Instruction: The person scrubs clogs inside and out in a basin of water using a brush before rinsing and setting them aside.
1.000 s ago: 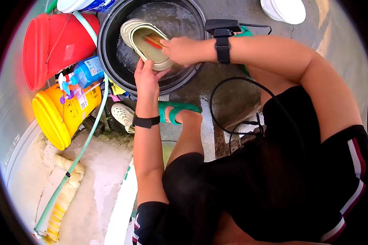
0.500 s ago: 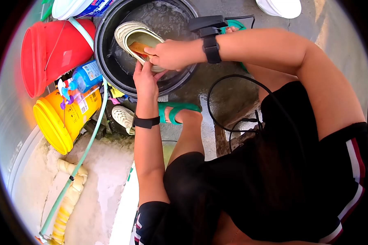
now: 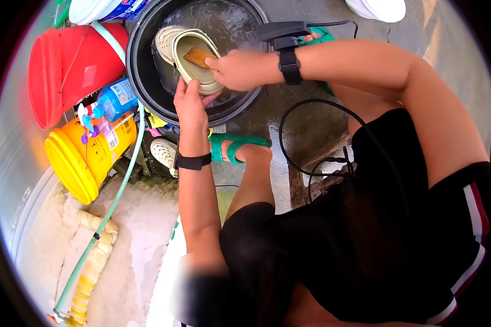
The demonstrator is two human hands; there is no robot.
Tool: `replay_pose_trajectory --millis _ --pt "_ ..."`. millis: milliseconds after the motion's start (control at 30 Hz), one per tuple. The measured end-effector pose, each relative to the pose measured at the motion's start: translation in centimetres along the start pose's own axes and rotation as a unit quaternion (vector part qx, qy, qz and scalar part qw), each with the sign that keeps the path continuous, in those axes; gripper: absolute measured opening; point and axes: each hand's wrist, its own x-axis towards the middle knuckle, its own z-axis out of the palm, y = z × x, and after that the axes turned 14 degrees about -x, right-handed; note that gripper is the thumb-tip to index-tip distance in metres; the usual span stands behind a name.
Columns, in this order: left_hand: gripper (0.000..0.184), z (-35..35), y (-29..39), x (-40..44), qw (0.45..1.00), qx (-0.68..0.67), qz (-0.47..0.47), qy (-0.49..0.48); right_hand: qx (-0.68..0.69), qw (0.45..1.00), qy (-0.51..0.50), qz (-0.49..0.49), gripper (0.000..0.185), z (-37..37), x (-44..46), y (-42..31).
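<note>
Over the black tub [image 3: 133, 82], a cream-coloured shoe [image 3: 177, 57] is tilted so that its opening faces up toward me. My left hand [image 3: 191, 103] grips its heel end from below, thumb and fingers against the rim. In my right hand [image 3: 243, 70] is a brown wooden brush [image 3: 198, 56], held by one end while the other reaches into the shoe's opening. The brush's bristles are hidden from view. Murky, slightly foamy water [image 3: 223, 24] lies in the tub beneath the shoe.
A second cream shoe [image 3: 163, 155] stands beside the tub. To the left are a red bucket [image 3: 71, 71], a yellow bucket [image 3: 87, 158], a blue spray bottle [image 3: 114, 102] and a pale green hose [image 3: 114, 201]. A black cable [image 3: 282, 131] loops near my legs; a white container [image 3: 379, 8] stands top right.
The shoe has turned, so its opening faces me more. The brush has shifted up inside it and shows more fully. My right hand has moved slightly right.
</note>
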Motion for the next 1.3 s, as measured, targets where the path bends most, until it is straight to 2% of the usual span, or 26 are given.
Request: replay_pose_trajectory --millis 33,133,233,267,333,367,500,567,633,667,700,767,800,833,867,900,967,1033,1100,1133,1200,1233,1267,1300 --pt "0.035 -0.5 -0.3 0.3 1.000 0.002 -0.008 0.004 0.085 0.996 -0.028 0.000 0.051 -0.7 -0.9 -1.4" --pt "0.034 -1.2 0.1 0.2 1.000 -0.023 -0.016 -0.009 0.155 0.982 -0.108 0.016 0.052 -3.5 -4.1 -2.9" --pt "0.034 -0.9 0.3 -0.2 1.000 -0.020 -0.007 -0.015 -0.123 0.992 0.021 -0.018 0.053 -0.7 -2.0 0.6" --pt "0.034 -0.8 0.2 -0.1 1.000 -0.007 -0.004 -0.013 -0.123 0.989 0.048 -0.059 0.053 0.6 -1.1 1.1" --pt "0.035 -1.4 0.6 0.0 1.000 -0.011 -0.015 -0.006 0.051 0.995 -0.084 -0.009 0.052 -3.2 -3.3 -2.5" --pt "0.036 -1.9 0.9 0.0 1.000 -0.015 -0.020 0.000 0.137 0.979 -0.150 0.015 0.051 -4.6 -4.1 -4.0" --pt "0.036 -2.2 0.3 0.3 0.999 -0.025 -0.026 -0.010 0.104 0.987 -0.124 0.015 0.049 -4.2 -3.1 -3.6" --pt "0.037 -1.2 0.3 0.5 0.999 -0.037 -0.018 -0.032 0.027 0.998 -0.058 -0.014 0.049 -2.0 -1.2 -1.8" --pt "0.038 -1.5 0.5 -0.2 0.999 -0.025 -0.024 -0.021 -0.056 0.997 -0.001 -0.046 0.048 -3.0 -0.9 -3.1" --pt "0.038 -1.7 0.5 0.0 1.000 -0.013 -0.026 -0.007 0.088 0.992 -0.093 0.009 0.047 -3.4 -2.0 -3.3" --pt "0.039 -1.5 0.5 0.4 1.000 -0.002 -0.029 0.005 0.097 0.988 -0.122 0.009 0.045 -4.5 -3.4 -3.8" --pt "0.041 -1.6 0.2 0.1 0.999 0.000 -0.032 0.010 -0.023 0.998 -0.053 -0.024 0.044 -1.4 -2.7 -0.5" --pt "0.042 -1.8 -0.2 0.3 0.999 0.020 -0.028 0.017 -0.032 0.993 -0.105 0.032 0.044 -2.2 -2.4 0.3" --pt "0.042 -1.7 -0.2 0.8 0.999 0.041 -0.020 0.022 -0.050 0.995 -0.088 -0.007 0.044 -3.0 -2.4 1.1" --pt "0.040 -1.5 -0.4 0.9 0.994 0.086 -0.020 0.060 -0.018 0.996 -0.085 0.000 0.045 -3.6 -2.8 1.8" --pt "0.046 -3.4 -1.2 1.9 0.979 0.191 0.004 0.075 0.020 0.996 -0.086 0.007 0.045 -5.3 -3.6 1.5" --pt "0.059 -7.9 -3.1 4.7 0.913 0.392 0.047 0.101 0.005 0.997 -0.079 0.021 0.046 -7.1 -4.7 1.5" --pt "0.074 -3.9 0.0 2.1 0.820 0.562 0.024 0.106 -0.008 0.996 -0.068 0.049 0.048 -10.0 -4.5 1.4" --pt "0.072 -2.9 -0.6 0.9 0.722 0.639 0.203 0.171 0.004 0.993 -0.073 0.096 0.050 -11.7 -4.7 0.8" --pt "0.073 -2.9 0.0 1.2 0.746 0.605 0.221 0.169 -0.017 0.995 -0.015 0.096 0.047 -10.3 -3.9 2.1" --pt "0.076 -2.3 2.4 3.1 0.790 0.532 0.259 0.163 -0.113 0.988 0.026 0.098 0.044 -7.3 -1.9 3.4" --pt "0.079 -1.6 3.9 4.2 0.821 0.499 0.204 0.190 -0.159 0.981 0.045 0.101 0.043 -6.7 -1.3 3.4" --pt "0.078 -2.4 4.8 6.5 0.846 0.474 0.159 0.186 -0.159 0.982 0.024 0.098 0.032 -6.7 -1.2 2.4" --pt "0.077 -3.2 5.5 9.2 0.868 0.447 0.115 0.183 -0.168 0.982 -0.013 0.085 0.032 -6.0 -0.6 2.6"
